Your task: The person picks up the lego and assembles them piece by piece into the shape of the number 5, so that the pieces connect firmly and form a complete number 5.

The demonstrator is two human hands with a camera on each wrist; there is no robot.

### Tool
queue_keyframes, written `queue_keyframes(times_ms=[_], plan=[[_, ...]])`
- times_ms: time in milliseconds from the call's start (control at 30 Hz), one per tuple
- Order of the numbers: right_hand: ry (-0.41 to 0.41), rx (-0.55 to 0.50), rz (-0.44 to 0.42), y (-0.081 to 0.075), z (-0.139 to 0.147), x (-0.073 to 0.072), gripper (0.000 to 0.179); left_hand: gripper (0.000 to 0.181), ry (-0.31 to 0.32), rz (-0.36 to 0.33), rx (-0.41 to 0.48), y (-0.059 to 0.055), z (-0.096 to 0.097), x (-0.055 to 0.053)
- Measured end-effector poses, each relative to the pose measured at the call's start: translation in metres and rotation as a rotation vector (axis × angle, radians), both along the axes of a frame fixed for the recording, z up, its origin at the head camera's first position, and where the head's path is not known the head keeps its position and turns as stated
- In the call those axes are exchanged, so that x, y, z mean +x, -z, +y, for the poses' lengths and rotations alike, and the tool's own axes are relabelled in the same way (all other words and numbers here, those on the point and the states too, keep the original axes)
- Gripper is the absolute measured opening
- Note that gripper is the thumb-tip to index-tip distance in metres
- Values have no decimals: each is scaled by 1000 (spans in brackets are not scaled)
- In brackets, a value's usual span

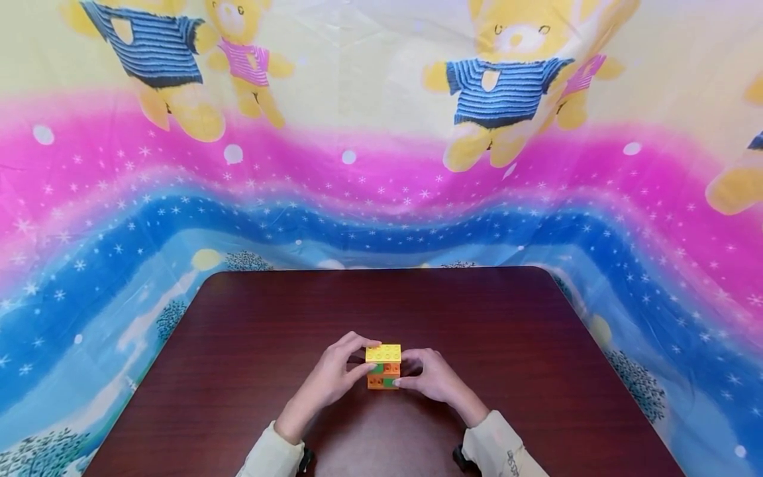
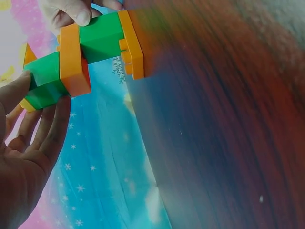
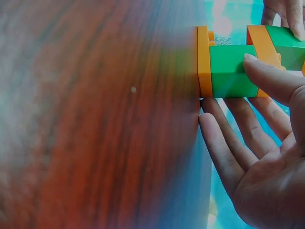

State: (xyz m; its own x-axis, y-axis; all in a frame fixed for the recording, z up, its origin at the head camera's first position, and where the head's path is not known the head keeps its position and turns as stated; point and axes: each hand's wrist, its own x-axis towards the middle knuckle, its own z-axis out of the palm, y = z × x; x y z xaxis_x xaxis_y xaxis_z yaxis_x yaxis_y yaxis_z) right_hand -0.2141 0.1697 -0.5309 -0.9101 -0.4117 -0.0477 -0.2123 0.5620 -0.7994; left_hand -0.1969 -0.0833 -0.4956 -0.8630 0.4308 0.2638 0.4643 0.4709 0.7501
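Note:
A small tower of toy building blocks stands on the table before me. Its base is a thin orange plate (image 3: 204, 62) with studs. Above that come a lower green block (image 3: 233, 71) on the right side, an orange brick (image 2: 72, 59), an upper green block (image 2: 45, 78) on the left side and a studded yellow plate (image 1: 383, 354) on top. My left hand (image 1: 330, 374) pinches the upper green block, thumb in front, with its index finger at the yellow plate. From the right, my right hand (image 1: 438, 377) holds the lower green block between thumb and fingers.
The dark reddish-brown table (image 1: 286, 311) has rounded far corners. A cloth (image 1: 381, 165) printed with bears and snowflakes hangs behind it and along both sides.

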Motion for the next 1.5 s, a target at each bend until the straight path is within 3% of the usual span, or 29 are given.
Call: queue_keyframes(times_ms=[733,1500], plan=[[-9,-5,35,3,0,0,31,44,0,7,10,2,2,-1],[-15,-8,42,1,-3,2,34,44,-14,-49,12,2,0,-4]])
